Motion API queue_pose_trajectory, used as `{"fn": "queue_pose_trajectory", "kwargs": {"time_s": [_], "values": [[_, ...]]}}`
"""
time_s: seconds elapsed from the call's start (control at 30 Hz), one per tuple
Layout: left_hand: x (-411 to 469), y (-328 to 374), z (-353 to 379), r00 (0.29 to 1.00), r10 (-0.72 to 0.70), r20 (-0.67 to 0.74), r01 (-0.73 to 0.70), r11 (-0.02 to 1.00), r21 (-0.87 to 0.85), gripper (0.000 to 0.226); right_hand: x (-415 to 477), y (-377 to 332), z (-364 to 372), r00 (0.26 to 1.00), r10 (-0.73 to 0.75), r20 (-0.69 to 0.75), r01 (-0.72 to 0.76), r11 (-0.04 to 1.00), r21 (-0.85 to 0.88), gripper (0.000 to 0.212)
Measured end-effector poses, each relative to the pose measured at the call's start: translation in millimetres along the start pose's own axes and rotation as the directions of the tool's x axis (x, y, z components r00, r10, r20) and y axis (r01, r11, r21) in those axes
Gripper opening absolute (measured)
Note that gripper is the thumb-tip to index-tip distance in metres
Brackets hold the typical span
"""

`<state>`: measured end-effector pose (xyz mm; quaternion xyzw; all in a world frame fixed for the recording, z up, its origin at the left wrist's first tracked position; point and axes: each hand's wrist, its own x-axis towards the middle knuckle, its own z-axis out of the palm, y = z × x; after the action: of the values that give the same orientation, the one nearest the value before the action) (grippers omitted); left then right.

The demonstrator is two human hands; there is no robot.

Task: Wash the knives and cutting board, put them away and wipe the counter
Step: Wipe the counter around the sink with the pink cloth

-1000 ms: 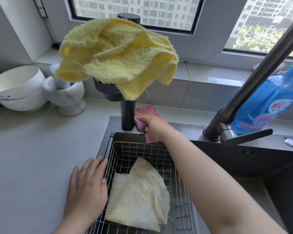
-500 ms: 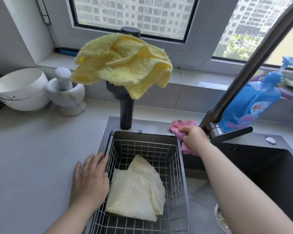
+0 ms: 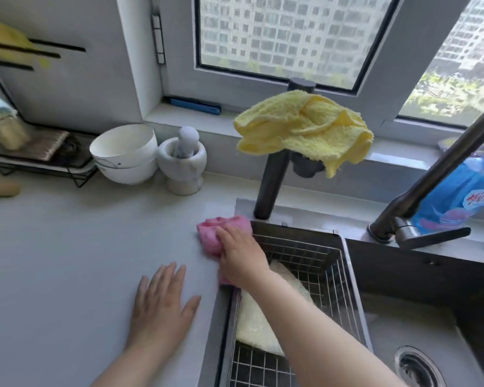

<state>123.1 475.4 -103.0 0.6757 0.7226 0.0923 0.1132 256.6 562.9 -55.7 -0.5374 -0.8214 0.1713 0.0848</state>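
gripping pink cloth [image 3: 210,233], apparently (right hand [image 3: 242,256])

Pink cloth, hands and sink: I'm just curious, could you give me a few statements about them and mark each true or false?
1. The right hand holds a pink cloth on the counter. True.
2. The left hand grips a knife. False: it lies flat on the counter, holding nothing.
3. A yellow towel hangs over the dark post behind the sink. True.
4. The wire basket is empty. False: a pale mesh cloth lies in it.
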Motion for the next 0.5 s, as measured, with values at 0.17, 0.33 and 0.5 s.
{"fn": "queue_pose_trajectory", "kwargs": {"time_s": [0.17,0.33,0.5], "values": [[-3.0,-12.3,5.8,0.996,0.093,0.016,-0.093,0.996,-0.007,0.053,44.3,-4.6,11.0,0.990,0.105,0.092,-0.087,0.979,-0.185,0.071],[2.5,-16.9,10.7,0.993,0.113,-0.012,-0.114,0.988,-0.103,0.069,91.8,2.5,8.1,0.982,0.187,0.019,-0.183,0.972,-0.146,0.063],[4.6,-18.0,14.8,0.988,0.098,-0.121,-0.102,0.994,-0.029,0.064,97.6,-3.1,9.7,0.976,0.215,0.025,-0.211,0.971,-0.110,0.062]]}}
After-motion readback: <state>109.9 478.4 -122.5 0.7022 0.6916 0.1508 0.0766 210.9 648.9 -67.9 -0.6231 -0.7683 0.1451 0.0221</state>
